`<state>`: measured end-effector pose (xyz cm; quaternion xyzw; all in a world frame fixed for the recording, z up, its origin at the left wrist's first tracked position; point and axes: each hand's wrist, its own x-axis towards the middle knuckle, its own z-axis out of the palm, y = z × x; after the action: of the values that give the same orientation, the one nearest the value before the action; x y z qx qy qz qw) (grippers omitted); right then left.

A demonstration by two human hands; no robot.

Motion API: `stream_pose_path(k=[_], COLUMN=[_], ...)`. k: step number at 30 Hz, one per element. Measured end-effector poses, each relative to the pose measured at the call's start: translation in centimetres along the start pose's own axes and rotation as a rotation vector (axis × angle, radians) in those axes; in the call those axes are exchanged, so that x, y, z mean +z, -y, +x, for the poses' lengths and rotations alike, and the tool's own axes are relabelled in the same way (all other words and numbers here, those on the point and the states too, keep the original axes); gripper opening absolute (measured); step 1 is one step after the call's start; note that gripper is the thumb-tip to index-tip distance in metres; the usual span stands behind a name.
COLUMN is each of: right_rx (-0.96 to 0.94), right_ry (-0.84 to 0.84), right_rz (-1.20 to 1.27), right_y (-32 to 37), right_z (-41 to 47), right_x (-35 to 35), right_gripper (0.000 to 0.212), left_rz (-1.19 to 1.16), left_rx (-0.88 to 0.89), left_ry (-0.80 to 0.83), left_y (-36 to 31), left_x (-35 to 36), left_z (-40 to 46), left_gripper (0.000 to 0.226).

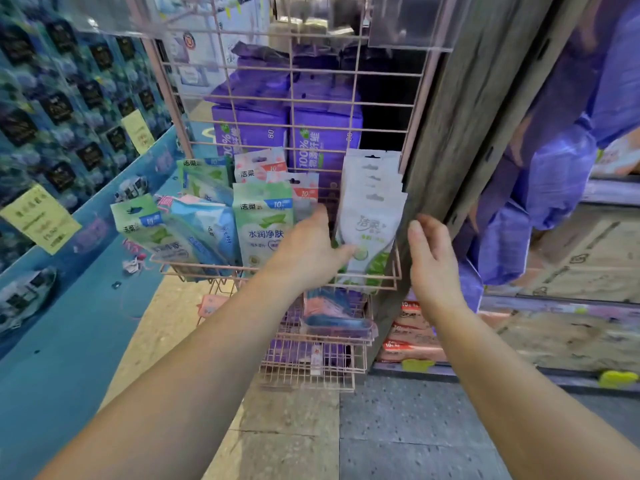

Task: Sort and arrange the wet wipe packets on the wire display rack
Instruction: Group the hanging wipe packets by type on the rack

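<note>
Pink wire rack (346,98), packets standing in its upper basket (397,268).
Left hand (308,251) reaches among them, thumb on the white packets (372,220) at the right end; right hand (429,258) hovers beside, fingers relaxed.

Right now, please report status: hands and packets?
Left hand on white packets, thumb pressing. Right hand open, beside rack. Nothing in the way.
</note>
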<state>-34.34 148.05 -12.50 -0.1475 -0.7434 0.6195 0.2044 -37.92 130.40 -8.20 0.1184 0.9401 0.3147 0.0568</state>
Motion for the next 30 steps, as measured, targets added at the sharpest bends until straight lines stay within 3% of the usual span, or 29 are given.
stream_pose_path(k=[2, 3, 5, 7, 11, 17, 20, 22, 24, 27, 28, 30], right_rx=[0.148, 0.227, 0.283, 0.239, 0.041, 0.061, -0.052, -0.069, 0.028, 0.258, 0.384, 0.597], right_ry=[-0.211, -0.174, 0.116, 0.316, 0.461, 0.531, 0.517, 0.483, 0.448, 0.357, 0.356, 0.438], right_rz=[-0.038, -0.171, -0.489, -0.713, -1.068, -1.239, -1.115, -0.819, -0.533, -0.197, -0.014, 0.257], right_y=[-2.5, -4.1, -8.0, -10.5, -12.4, -12.9, -11.0, -8.7, -6.5, -4.0, -3.0, -0.6], right_z=[-0.9, -1.6, -3.2, -4.3, -3.6, -2.0, -2.9, -4.3, -6.0, -8.1, -8.7, -9.4], right_x=[-1.0, -1.2, -1.0, 0.0, 2.5, 3.9, 3.0, 2.8, 2.9, 3.3, 3.5, 3.7], right_gripper=[0.024, 0.021, 0.017, 0.021, 0.042, 0.028, 0.029, 0.020, 0.007, 0.020, 0.015, 0.012], left_rz=[-0.285, -0.446, -0.616, -0.627, -0.556, -0.499, -0.453, -0.367, -0.279, -0.136, -0.088, -0.139], left_rx=[0.056, 0.066, 0.043, 0.006, -0.104, -0.237, -0.271, -0.291, -0.240, -0.044, 0.002, 0.054], left_ry=[-0.135, -0.155, -0.142, -0.089, 0.046, 0.056, 0.035, 0.045, 0.110, 0.321, 0.327, 0.208], left_y=[0.7, 1.3, 3.2, 5.3, 8.3, 11.3, 12.3, 12.6, 12.3, 10.6, 10.1, 9.6], left_x=[-0.9, -1.0, -0.5, 0.6, 2.7, 3.9, 3.9, 4.2, 4.7, 6.0, 6.6, 7.5], left_z=[-2.5, -3.9, -6.2, -7.7, -8.9, -9.8, -9.8, -9.5, -9.3, -9.3, -9.5, -9.9], left_gripper=[0.056, 0.040, 0.027, 0.026, 0.021, 0.013, 0.015, 0.023, 0.048, 0.107, 0.113, 0.091])
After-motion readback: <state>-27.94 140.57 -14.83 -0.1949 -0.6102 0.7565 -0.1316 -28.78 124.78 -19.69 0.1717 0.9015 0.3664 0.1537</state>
